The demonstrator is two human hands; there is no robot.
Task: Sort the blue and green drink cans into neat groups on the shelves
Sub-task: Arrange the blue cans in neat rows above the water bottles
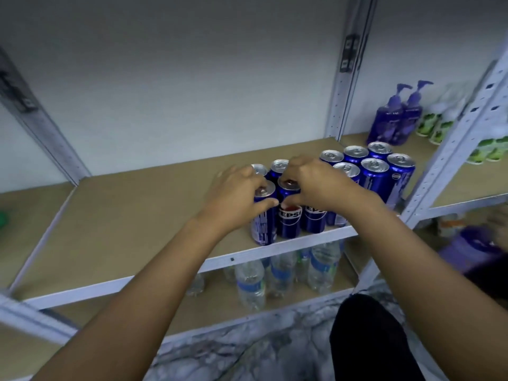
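hands on the blue cans at the shelf edge

blue cans (288,215) crowd the front of the tan shelf (137,215), and both hands are right in among them. left hand (236,193) comes over the outermost can (264,218), fingers curled across its silver top and thumb pressed to its side just under the rim, so that can is gripped. right hand (316,185) arches over the neighbouring pepsi can (290,220), fingertips down on its lid and thumb hooked against the front near the top, clamped on it too. the two thumbs sit very close, almost tip to tip, above the logo

just behind the knuckles, two more blue cans (270,169) peek out with their lids showing. under the right wrist another pepsi can (314,218) stands upright beside the held one, touching it. further out past the right hand, a tight block of blue cans (373,171) stands in rows, lids up, reaching towards the white upright post (450,149)

beyond that post, well away from the right hand, two purple pump bottles (395,116) stand at the back, with blurred green and white cups (439,125) next to them

below both forearms, on the lower shelf, clear water bottles (253,281) stand in a loose bunch. far out past the left hand, a small green shape at the frame edge, too cropped to name
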